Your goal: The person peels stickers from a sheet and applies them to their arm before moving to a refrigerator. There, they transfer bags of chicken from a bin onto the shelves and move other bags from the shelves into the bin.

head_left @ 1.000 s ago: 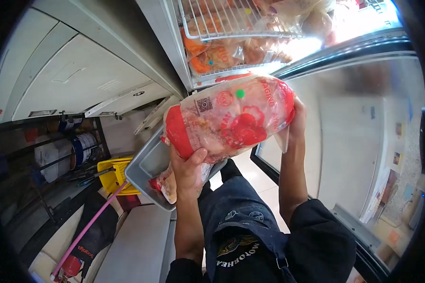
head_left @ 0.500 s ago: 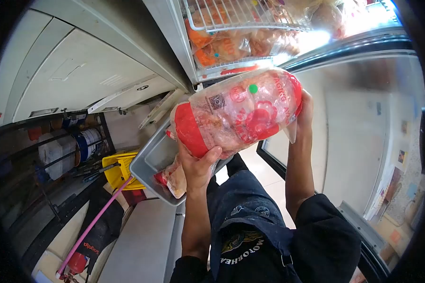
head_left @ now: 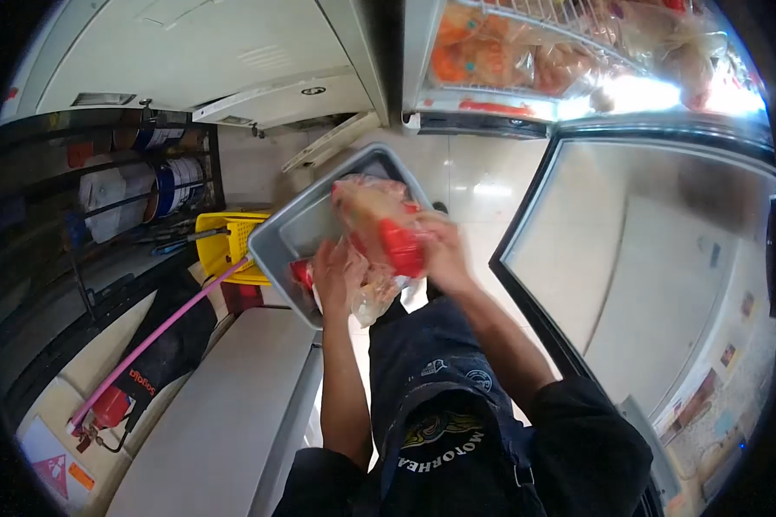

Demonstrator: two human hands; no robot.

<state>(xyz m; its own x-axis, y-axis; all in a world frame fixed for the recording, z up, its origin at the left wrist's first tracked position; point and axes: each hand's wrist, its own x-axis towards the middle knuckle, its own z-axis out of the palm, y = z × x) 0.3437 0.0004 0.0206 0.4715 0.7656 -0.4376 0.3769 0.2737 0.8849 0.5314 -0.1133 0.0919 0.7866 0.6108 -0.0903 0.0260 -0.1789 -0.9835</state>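
Red and clear plastic wraps the bag of meat (head_left: 378,226) that both hands hold over the grey metal tray (head_left: 295,231). The right hand (head_left: 441,252) grasps the bag at its right side, fingers closed around the red band of the wrapping. The left hand (head_left: 334,274) is at the lower left of the bag, where the loose plastic hangs down; its fingers curl on this plastic, but motion blur hides how firm the grip is. The bag sits tilted inside the open mouth of the tray, touching or almost touching its bottom; I cannot tell which. A 2nd red and clear package (head_left: 303,274) lies in the tray, just beside the left hand.

The tray stands at the edge of a steel counter (head_left: 233,422). Behind it is a yellow mop bucket (head_left: 224,248), and a pink handle (head_left: 159,336) runs from the bucket down to the left. Above, the open freezer (head_left: 526,65) shows orange packages behind a wire shelf, and its glass door (head_left: 647,258) stands open at the right.
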